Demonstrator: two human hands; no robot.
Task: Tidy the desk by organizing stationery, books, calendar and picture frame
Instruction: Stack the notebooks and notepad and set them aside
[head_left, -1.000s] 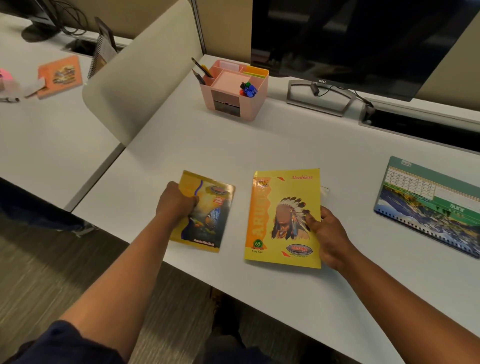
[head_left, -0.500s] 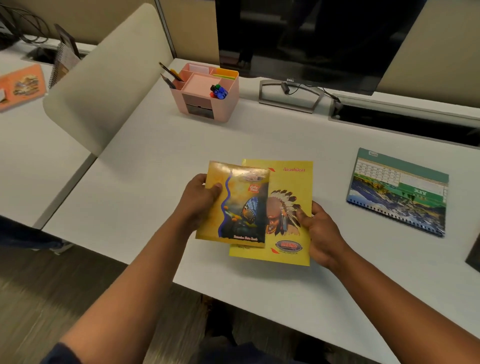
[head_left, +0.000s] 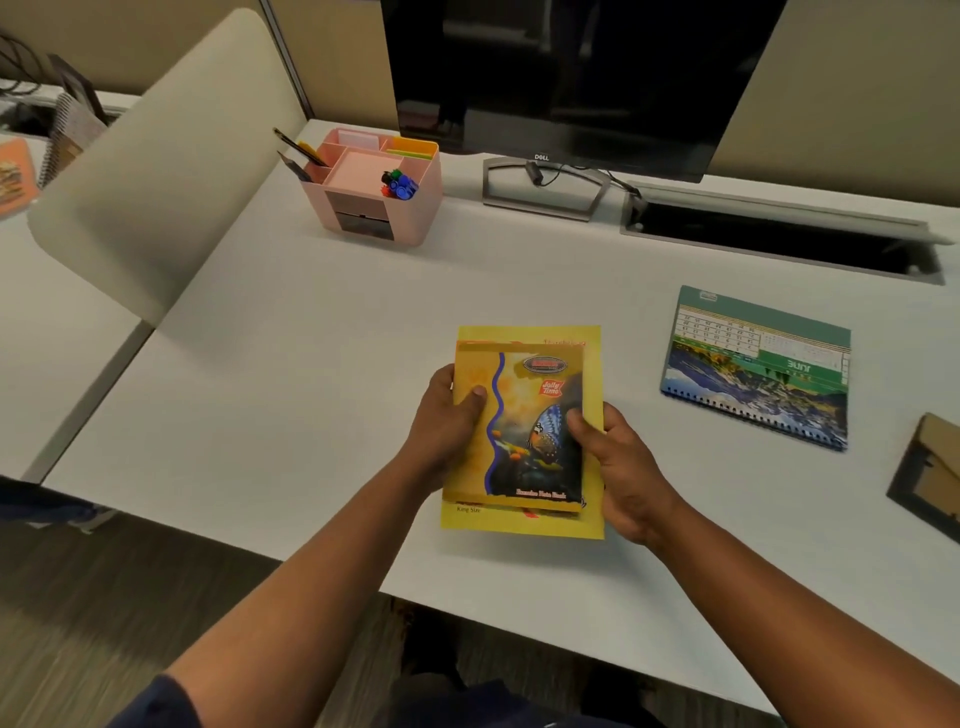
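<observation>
A small butterfly notebook (head_left: 524, 415) lies stacked on a larger yellow notebook (head_left: 524, 522) near the desk's front edge. My left hand (head_left: 447, 421) grips the stack's left edge, thumb on the butterfly cover. My right hand (head_left: 618, 457) grips the right edge, thumb on the cover too. A green spiral calendar (head_left: 758, 364) lies flat to the right. A picture frame (head_left: 930, 478) lies face down at the far right, cut by the frame edge. A pink organizer (head_left: 379, 182) with pencils, notes and coloured pins stands at the back left.
A dark monitor (head_left: 571, 78) on a grey stand (head_left: 543, 195) sits at the back, with a cable slot (head_left: 779, 231) beside it. A beige divider panel (head_left: 150, 176) borders the white desk (head_left: 311, 364) on the left. Beyond it, another desk holds a spiral notebook (head_left: 65, 132).
My left hand slid the butterfly notebook fully onto the yellow notebook. Both hands now hold the squared stack, and my view shifted right, bringing the picture frame into sight.
</observation>
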